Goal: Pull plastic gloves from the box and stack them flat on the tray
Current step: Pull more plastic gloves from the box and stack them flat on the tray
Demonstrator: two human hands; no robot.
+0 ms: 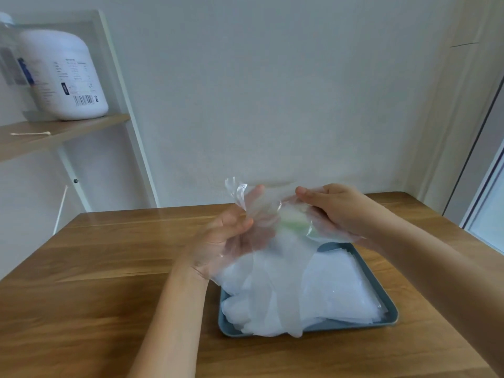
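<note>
The left hand [229, 236] pinches a clear glove [268, 211] at its nine o'clock edge, the right hand [335, 211] at three, above the tray [354, 326]. A thick stack [335, 285] already lies there (well along); the box [296, 223] may be the greenish blur behind.

Plain white wall [272, 91] behind a wooden table [95, 268]; upper left, a wooden shelf [90, 127] holds a white jug [68, 64].

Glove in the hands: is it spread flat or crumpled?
Crumpled: the glove is bunched between the left hand and right hand, above the tray, not laid on the stack.
</note>
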